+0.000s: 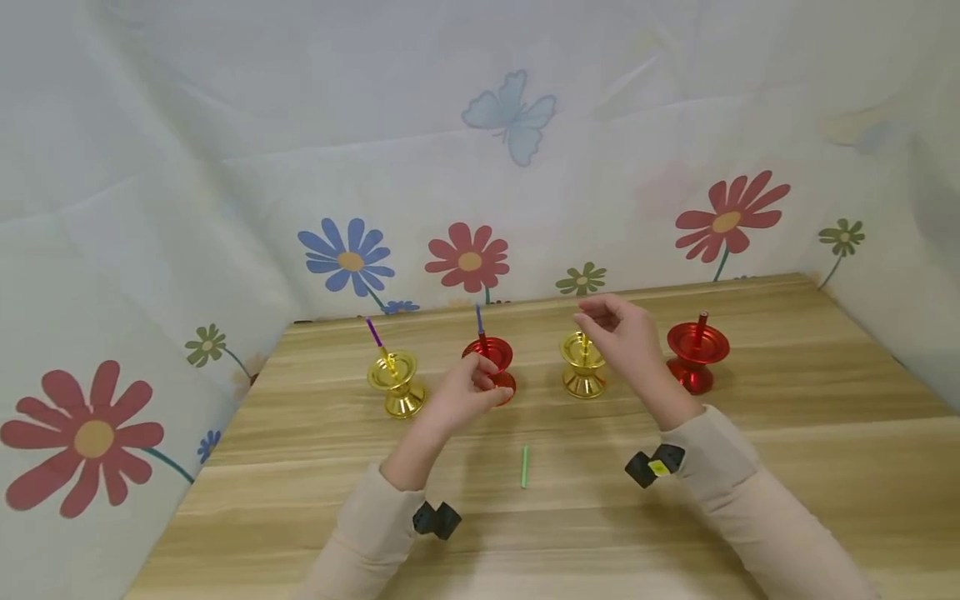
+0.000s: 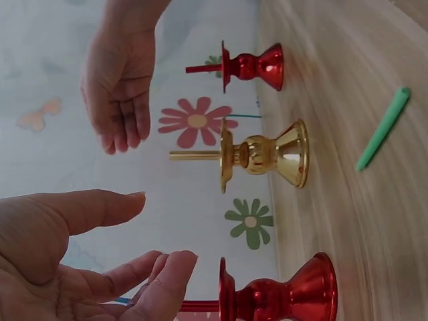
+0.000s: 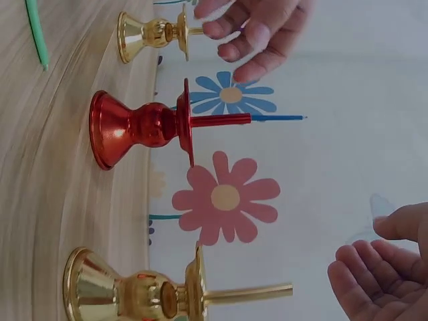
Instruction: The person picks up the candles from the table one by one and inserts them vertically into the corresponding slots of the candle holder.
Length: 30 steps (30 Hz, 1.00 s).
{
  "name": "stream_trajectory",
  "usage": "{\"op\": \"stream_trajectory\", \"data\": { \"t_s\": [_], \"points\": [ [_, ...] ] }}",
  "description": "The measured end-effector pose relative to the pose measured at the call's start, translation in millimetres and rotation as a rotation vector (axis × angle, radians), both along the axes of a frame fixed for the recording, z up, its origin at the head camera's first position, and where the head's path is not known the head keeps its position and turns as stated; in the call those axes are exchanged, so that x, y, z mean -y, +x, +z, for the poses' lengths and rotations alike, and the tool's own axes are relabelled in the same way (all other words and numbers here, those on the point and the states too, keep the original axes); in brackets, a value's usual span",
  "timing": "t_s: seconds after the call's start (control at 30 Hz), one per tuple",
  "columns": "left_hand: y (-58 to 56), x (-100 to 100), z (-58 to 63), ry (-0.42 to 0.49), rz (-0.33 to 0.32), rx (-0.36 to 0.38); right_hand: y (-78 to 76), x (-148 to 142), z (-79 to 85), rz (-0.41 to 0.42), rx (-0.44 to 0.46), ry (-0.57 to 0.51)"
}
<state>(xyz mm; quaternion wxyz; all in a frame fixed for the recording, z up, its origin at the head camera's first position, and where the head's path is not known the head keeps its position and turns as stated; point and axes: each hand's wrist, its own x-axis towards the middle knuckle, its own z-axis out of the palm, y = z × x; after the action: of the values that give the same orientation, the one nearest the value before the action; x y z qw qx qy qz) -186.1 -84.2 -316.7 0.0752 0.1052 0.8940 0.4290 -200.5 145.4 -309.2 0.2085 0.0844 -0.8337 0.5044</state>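
My left hand (image 1: 468,390), fingers loosely bent and empty, is in front of the left red candle holder (image 1: 501,354) and overlaps it in the head view. A thin blue candle (image 3: 277,118) stands in that holder's tube. Beside the tube of the right gold candle holder (image 1: 585,383) is my right hand (image 1: 621,337), also empty, its fingers relaxed. No candle shows in that tube in the wrist views. A green candle (image 1: 525,467) lies on the table between my forearms. At the far left, a purple candle (image 1: 374,332) leans in another gold candle holder (image 1: 405,402).
Farthest right stands a second red candle holder (image 1: 697,354), its tube bare. All the holders form a row across the wood-grain table (image 1: 810,467). Behind and beside it hangs a white cloth (image 1: 300,108) printed with flowers and a butterfly.
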Motion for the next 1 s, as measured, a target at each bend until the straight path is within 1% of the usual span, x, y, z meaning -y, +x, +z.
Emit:
{"op": "stream_trajectory", "data": {
  "t_s": [0.23, 0.37, 0.47, 0.57, 0.77, 0.9, 1.0],
  "points": [
    [8.1, -6, -14.8, -0.084, -0.095, 0.004, -2.4, -15, -10.8, -0.063, 0.061, -0.015],
    [10.5, -7, -22.4, -0.133, -0.11, 0.031, -4.2, -22, -17.5, -0.095, 0.092, -0.023],
    [11.5, -8, -27.7, -0.137, -0.126, 0.063, -5.8, -26, -22.3, -0.115, 0.136, -0.033],
    [12.5, -10, -32.7, -0.153, -0.146, 0.096, -7.7, -29, -27.6, -0.116, 0.189, -0.039],
    [19.2, -14, -39.6, -0.21, -0.179, 0.092, -11.1, -33, -39.3, -0.11, 0.249, -0.041],
    [20.3, -17, -46.5, -0.269, -0.192, 0.107, -11.8, -34, -43.4, -0.103, 0.304, -0.093],
    [21.3, -18, -50.3, -0.296, -0.205, 0.128, -12.7, -34, -46.0, -0.094, 0.351, -0.179]
  ]
}}
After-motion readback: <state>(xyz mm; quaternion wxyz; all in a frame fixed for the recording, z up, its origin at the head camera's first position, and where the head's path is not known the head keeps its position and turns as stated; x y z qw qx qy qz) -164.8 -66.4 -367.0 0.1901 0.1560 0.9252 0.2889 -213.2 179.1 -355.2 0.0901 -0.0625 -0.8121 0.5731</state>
